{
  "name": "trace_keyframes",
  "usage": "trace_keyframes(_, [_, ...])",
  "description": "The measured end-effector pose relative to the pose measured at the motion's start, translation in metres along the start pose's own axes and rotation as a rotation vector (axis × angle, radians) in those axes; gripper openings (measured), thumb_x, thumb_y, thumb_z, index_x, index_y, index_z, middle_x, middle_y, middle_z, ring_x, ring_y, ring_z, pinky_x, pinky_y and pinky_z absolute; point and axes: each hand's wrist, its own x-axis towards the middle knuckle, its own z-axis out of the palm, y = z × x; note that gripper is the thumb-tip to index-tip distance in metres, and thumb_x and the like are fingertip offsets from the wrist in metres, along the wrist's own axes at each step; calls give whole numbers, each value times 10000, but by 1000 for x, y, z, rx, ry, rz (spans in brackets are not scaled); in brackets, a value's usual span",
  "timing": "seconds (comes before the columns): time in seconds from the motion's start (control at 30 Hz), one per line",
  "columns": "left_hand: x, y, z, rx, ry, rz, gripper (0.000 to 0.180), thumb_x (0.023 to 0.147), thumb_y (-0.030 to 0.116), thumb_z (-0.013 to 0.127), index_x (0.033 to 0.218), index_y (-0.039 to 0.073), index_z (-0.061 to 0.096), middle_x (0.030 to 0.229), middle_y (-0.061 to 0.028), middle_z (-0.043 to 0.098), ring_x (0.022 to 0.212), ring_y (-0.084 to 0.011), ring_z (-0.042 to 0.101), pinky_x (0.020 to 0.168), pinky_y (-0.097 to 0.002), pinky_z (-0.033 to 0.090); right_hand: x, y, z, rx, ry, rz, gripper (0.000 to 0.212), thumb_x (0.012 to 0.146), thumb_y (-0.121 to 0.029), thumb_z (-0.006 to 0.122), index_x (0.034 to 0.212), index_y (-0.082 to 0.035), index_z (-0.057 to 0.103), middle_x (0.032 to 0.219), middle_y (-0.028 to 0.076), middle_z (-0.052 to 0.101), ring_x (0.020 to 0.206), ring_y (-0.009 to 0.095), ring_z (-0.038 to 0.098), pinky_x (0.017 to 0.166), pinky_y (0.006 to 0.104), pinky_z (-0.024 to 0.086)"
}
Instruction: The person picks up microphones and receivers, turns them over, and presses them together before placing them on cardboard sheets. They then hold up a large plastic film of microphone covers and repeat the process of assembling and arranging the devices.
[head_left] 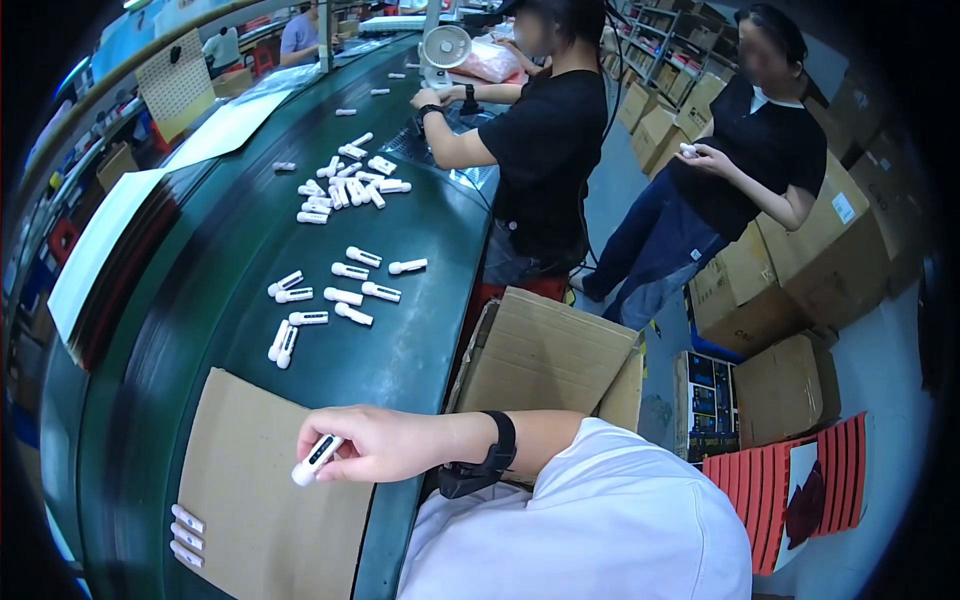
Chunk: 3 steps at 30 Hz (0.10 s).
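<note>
My right hand (375, 445) comes in from the right, a black band on its wrist. Thumb and fingers are closed on a small white round-headed stick device (320, 455) with a dark strip along its side. It is held tilted, round end downward, above a flat cardboard sheet (270, 505) on the green belt (400, 320). Three similar devices (187, 535) lie in a row at the sheet's lower left edge. Beyond the sheet, several loose ones (342, 296) are scattered on the belt, with a denser pile (350, 185) farther back. My left hand is out of sight.
An open cardboard box (545, 350) stands beside the belt at my right. A co-worker in black (550, 140) works at the belt near a small fan (445, 47). Another person (745, 150) stands holding a small white thing. Cartons (810, 250) are stacked at right.
</note>
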Motion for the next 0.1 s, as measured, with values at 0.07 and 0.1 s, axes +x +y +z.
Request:
trace_keyframes(0.07, [4, -3, -8, -2, -77, 2, 410, 893, 210, 615, 1202, -39, 510, 1046, -126, 598, 893, -190, 576, 822, -308, 478, 2, 7, 2, 37, -7, 8, 190, 871, -107, 620, 1040, -65, 544, 950, 49, 604, 837, 157, 588, 704, 277, 460])
trace_keyframes(0.1, [3, -3, -13, 2, -62, 6, 410, 893, 210, 615, 1202, -39, 510, 1046, -126, 598, 893, -190, 576, 822, -308, 478, 3, 11, 4, 4, -35, 16, 232, 877, -121, 620, 1085, -77, 528, 988, 51, 602, 860, 161, 592, 730, 270, 462])
